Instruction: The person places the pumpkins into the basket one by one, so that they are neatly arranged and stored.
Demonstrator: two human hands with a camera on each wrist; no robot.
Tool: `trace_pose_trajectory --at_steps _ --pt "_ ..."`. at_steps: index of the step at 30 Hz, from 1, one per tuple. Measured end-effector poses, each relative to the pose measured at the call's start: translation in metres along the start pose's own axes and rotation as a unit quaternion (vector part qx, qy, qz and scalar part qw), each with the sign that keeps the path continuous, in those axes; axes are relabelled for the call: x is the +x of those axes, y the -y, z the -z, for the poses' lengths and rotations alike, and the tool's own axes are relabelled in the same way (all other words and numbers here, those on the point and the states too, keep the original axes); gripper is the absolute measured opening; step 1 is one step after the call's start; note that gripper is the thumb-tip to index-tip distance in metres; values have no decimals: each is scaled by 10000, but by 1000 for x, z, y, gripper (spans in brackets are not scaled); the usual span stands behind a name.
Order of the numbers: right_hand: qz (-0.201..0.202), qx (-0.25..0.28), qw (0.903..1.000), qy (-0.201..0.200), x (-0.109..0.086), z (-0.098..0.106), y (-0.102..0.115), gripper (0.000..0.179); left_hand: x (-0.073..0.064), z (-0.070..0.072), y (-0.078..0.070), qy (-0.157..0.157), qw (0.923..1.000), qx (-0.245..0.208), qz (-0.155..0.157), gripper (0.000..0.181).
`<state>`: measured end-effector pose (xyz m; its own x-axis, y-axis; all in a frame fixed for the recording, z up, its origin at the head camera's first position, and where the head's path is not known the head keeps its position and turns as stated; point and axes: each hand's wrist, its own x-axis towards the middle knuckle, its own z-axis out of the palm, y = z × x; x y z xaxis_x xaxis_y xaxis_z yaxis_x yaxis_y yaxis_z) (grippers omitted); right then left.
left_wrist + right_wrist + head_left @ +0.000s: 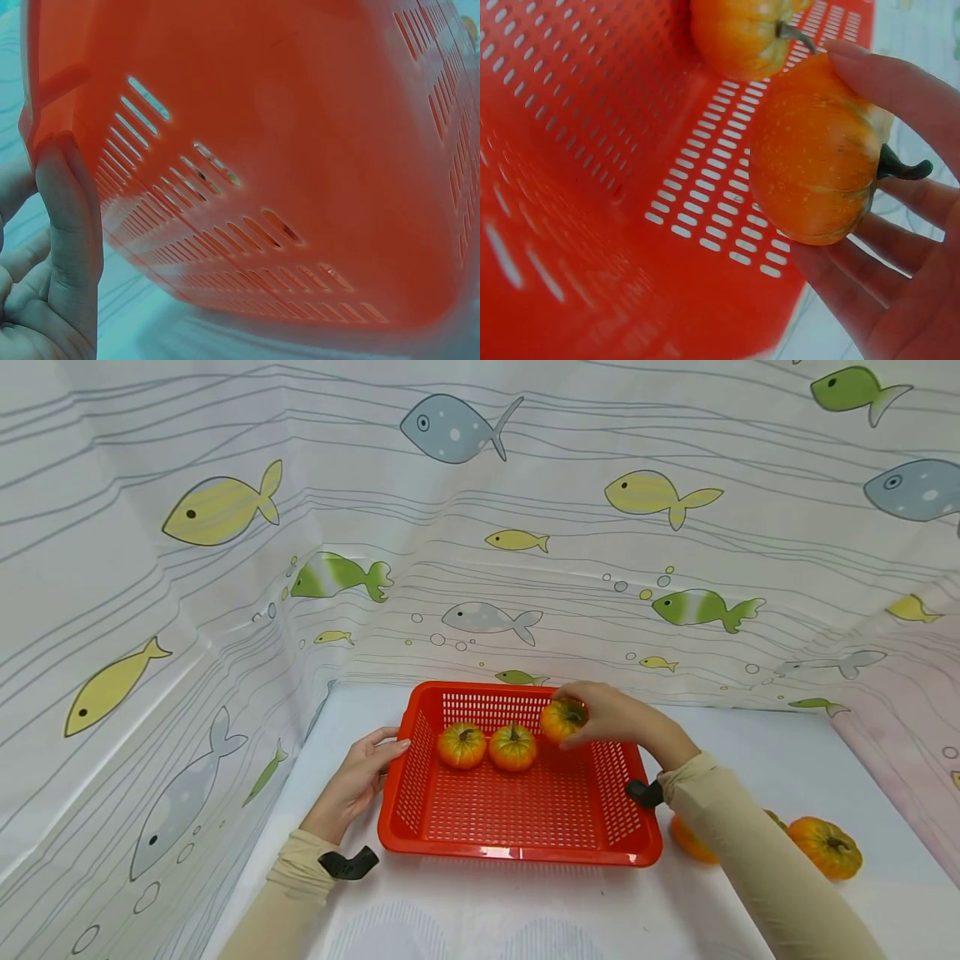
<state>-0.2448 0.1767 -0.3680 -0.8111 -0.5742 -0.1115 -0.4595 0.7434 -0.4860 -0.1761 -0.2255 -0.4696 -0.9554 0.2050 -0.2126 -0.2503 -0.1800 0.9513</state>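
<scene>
A red plastic basket (517, 806) with slotted walls stands on the table. My left hand (363, 777) holds its left rim; in the left wrist view, fingers (71, 202) press up under the rim's edge. Over the basket's back right part, my right hand (618, 718) grips a small orange pumpkin (561, 720) by its sides, thumb on one side and fingers on the other. The held pumpkin (817, 154) shows a dark curved stem turned toward the palm. Inside the basket, two more pumpkins sit side by side, a left one (461, 746) and a middle one (513, 747).
Right of the basket, a pumpkin (825, 847) lies on the white table (735, 743). Another pumpkin (693, 839) is partly hidden behind the right forearm. A fish-printed curtain (480, 577) rises behind the table and at both sides.
</scene>
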Motion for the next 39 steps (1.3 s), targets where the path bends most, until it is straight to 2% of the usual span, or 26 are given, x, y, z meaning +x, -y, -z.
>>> trace_pose_trajectory --at_steps 6,13,23,29,39 --pt "-46 -335 9993 153 11 -11 2 67 0 -1 0 -29 10000 -21 19 40" --pt "-323 -708 9960 441 13 -18 7 67 -1 -2 -3 -54 9999 -67 70 40" --pt "-320 -1080 9898 870 17 -31 9 66 -1 -2 -3 -35 9999 -88 68 40" --pt "-235 -1328 9876 800 17 -38 7 65 0 -1 -1 35 10000 -93 8 42" --pt "-40 -1423 9873 699 19 -38 7 49 -2 -1 -2 7 10000 -77 5 41"
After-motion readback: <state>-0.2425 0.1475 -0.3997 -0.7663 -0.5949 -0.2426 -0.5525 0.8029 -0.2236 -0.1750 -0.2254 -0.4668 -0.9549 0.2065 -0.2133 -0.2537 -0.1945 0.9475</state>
